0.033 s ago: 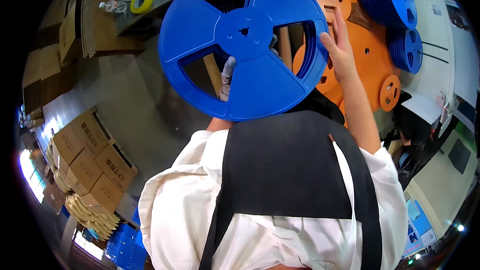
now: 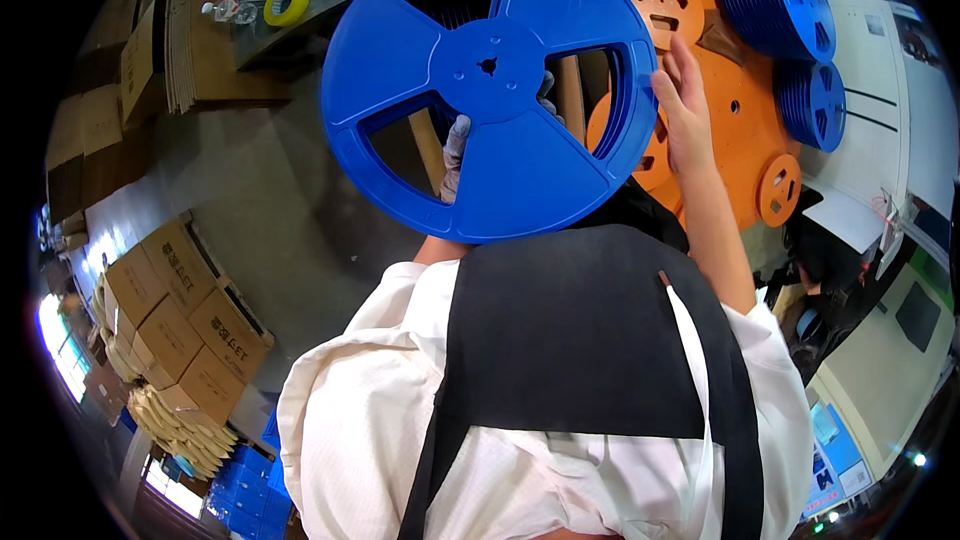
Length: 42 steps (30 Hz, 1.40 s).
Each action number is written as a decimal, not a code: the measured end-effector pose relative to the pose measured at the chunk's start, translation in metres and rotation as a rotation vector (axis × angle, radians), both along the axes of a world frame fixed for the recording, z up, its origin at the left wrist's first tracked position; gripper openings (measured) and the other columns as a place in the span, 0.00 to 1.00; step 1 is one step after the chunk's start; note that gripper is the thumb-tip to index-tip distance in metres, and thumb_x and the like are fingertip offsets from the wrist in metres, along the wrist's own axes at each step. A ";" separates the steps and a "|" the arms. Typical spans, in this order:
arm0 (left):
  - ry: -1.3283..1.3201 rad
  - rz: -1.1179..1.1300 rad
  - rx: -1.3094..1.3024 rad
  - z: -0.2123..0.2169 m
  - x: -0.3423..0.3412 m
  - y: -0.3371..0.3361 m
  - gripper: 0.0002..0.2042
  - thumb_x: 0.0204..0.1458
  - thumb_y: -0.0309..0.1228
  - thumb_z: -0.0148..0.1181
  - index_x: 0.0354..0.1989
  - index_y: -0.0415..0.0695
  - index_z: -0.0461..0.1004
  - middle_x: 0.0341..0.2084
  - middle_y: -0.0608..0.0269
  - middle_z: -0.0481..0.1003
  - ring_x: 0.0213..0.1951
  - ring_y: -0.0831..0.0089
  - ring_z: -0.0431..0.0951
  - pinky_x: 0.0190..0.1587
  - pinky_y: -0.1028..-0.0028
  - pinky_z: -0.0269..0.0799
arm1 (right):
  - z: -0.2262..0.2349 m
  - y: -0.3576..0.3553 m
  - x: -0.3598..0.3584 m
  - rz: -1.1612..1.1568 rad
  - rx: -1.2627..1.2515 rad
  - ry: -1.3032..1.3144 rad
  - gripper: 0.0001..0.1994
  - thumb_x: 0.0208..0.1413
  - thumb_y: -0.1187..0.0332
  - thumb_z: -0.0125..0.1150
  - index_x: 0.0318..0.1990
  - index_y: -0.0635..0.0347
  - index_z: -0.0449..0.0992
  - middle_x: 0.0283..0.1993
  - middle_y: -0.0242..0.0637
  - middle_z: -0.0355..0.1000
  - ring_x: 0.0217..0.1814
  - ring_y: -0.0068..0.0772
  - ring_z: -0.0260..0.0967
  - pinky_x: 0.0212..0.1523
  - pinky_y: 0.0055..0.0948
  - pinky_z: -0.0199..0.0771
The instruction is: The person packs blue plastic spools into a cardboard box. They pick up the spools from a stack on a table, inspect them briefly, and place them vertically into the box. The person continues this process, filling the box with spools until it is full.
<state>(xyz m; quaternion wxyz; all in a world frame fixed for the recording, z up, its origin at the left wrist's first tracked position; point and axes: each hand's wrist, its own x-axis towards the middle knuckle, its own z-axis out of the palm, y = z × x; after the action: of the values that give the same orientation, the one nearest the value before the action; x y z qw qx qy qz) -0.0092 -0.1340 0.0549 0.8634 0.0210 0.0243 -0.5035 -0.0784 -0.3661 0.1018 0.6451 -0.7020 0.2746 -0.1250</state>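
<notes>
A large blue plastic reel (image 2: 530, 175), with wedge-shaped openings and a small keyed centre hole, is held up in front of my chest. More blue rims show behind it through the openings, so it looks like a stack. My left hand (image 2: 454, 158), in a grey glove, grips it through the lower left opening; grey fingertips also show in the right opening. The rest of that hand is hidden behind the reel. My bare right hand (image 2: 686, 120) is at the reel's right rim, fingers stretched upward, thumb close to the edge; whether it touches, I cannot tell.
Orange reels (image 2: 662, 15) stand just beyond my right hand on a larger orange surface (image 2: 735, 155). Stacked blue reels (image 2: 780, 5) are at the far right. A table (image 2: 330, 15) with yellow tape (image 2: 286, 3) and a bottle (image 2: 230, 11) is far left; cartons (image 2: 185, 315) stand lower left.
My right hand has dropped slightly and its fingers are a little more bent. The blue reel and my left hand have hardly moved.
</notes>
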 end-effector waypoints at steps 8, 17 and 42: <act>-0.218 -0.065 -0.032 0.006 0.023 -0.006 0.38 0.53 0.49 0.58 0.66 0.36 0.57 0.54 0.50 0.71 0.53 0.62 0.73 0.60 0.66 0.66 | 0.009 0.028 -0.013 -0.038 0.373 0.062 0.15 0.59 0.62 0.62 0.47 0.62 0.74 0.51 0.37 0.69 0.40 0.19 0.67 0.42 0.20 0.69; 0.292 0.331 0.290 -0.032 0.013 0.036 0.34 0.52 0.37 0.64 0.66 0.48 0.56 0.54 0.51 0.71 0.48 0.60 0.76 0.56 0.58 0.73 | 0.029 0.007 0.014 -0.263 0.693 -0.120 0.13 0.66 0.66 0.50 0.44 0.68 0.76 0.47 0.39 0.73 0.46 0.31 0.73 0.51 0.29 0.74; 0.078 0.165 -0.179 -0.013 0.020 -0.062 0.35 0.51 0.55 0.59 0.60 0.41 0.63 0.52 0.56 0.72 0.59 0.59 0.70 0.70 0.57 0.52 | 0.055 -0.070 -0.004 -0.159 0.151 -0.304 0.15 0.65 0.69 0.47 0.55 0.66 0.71 0.59 0.46 0.69 0.62 0.41 0.67 0.59 0.35 0.70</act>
<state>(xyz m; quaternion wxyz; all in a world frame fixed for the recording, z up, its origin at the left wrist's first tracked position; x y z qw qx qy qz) 0.0110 -0.1959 0.0416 0.8986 -0.0780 0.0144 -0.4315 -0.0822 -0.4361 0.1563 0.7181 -0.6007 0.2371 -0.2593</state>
